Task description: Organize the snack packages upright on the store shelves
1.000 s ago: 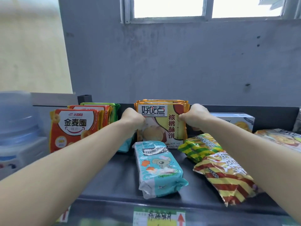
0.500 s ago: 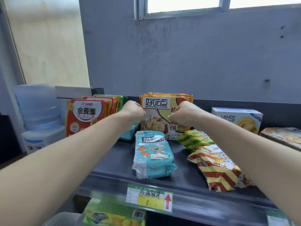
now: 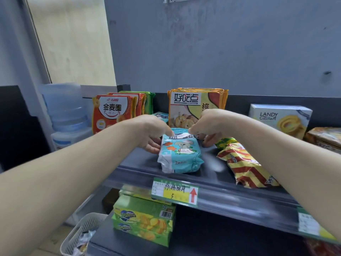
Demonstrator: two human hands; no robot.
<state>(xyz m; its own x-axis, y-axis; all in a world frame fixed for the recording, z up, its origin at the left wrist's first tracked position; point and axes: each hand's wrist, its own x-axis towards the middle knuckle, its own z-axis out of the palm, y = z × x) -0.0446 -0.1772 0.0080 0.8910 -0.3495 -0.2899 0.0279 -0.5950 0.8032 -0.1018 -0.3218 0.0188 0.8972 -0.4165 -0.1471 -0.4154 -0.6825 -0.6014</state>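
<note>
A teal snack pack [image 3: 180, 154] with a cartoon mouse lies flat on the dark top shelf [image 3: 140, 163], its near end by the shelf lip. My left hand [image 3: 153, 132] holds its far left corner and my right hand [image 3: 206, 126] pinches its far right corner. Behind my hands, orange-edged biscuit packs [image 3: 186, 106] stand upright against the back rail. Red ring-biscuit packs [image 3: 112, 113] stand upright at the left, with green packs [image 3: 149, 102] behind them. A red-and-yellow striped bag [image 3: 245, 163] lies flat to the right, over a green-and-yellow striped bag [image 3: 224, 141].
A white LANDY box [image 3: 280, 119] stands at the back right beside a brown pack [image 3: 324, 137] lying flat. Green boxes [image 3: 144, 220] are stacked on the lower shelf. A white basket [image 3: 81, 231] sits on the floor; a water dispenser [image 3: 64, 111] stands left.
Both hands left the upright orange-edged biscuit packs and came down and toward me onto the far end of the teal pack. The camera tilted down, showing the lower shelf.
</note>
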